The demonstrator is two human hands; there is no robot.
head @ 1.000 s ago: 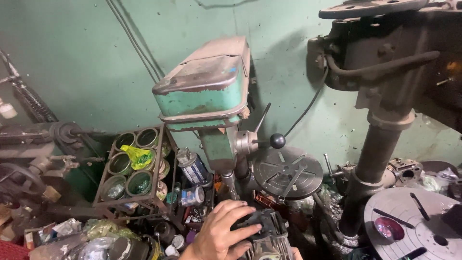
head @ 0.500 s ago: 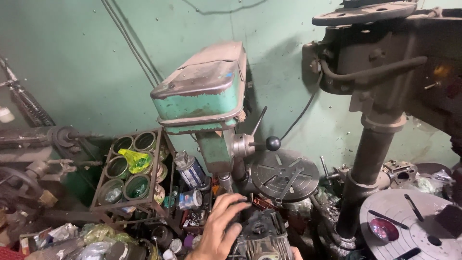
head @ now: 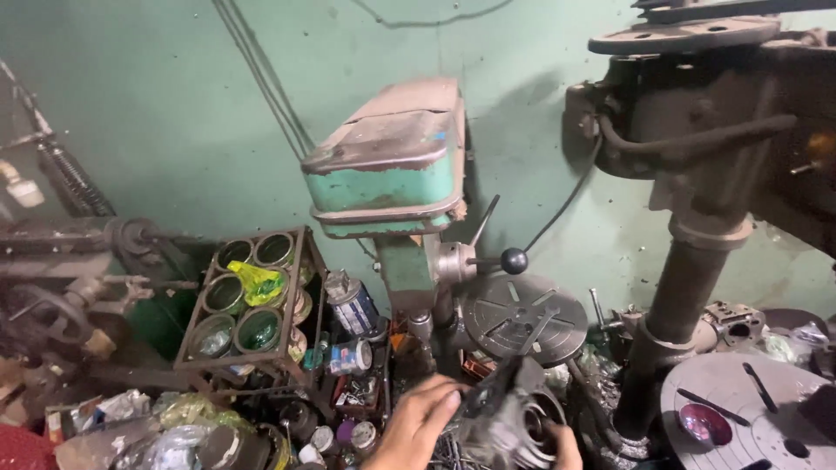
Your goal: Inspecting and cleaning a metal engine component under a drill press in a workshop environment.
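Note:
At the bottom edge, my left hand [head: 416,425] grips the left side of a dark, greasy metal part [head: 507,416] with a round bore. Only a few fingers of my right hand [head: 567,446] show, wrapped around the part's lower right side. The part is tilted and blurred, held just in front of the base of a small green drill press [head: 392,170]. The press's round slotted table [head: 521,315] sits right behind the part, with a black-knobbed feed handle [head: 514,259] above it.
A metal rack of tins [head: 248,300] with a yellow-green bag stands at left, over cans and scattered clutter. A larger, rusty drill press column [head: 675,305] rises at right beside a round grey table [head: 749,409]. Old machinery [head: 61,278] fills the far left.
The part has come up and tilted between my hands, and my right fingers now show on its lower right. My left hand has shifted from on top to its left side.

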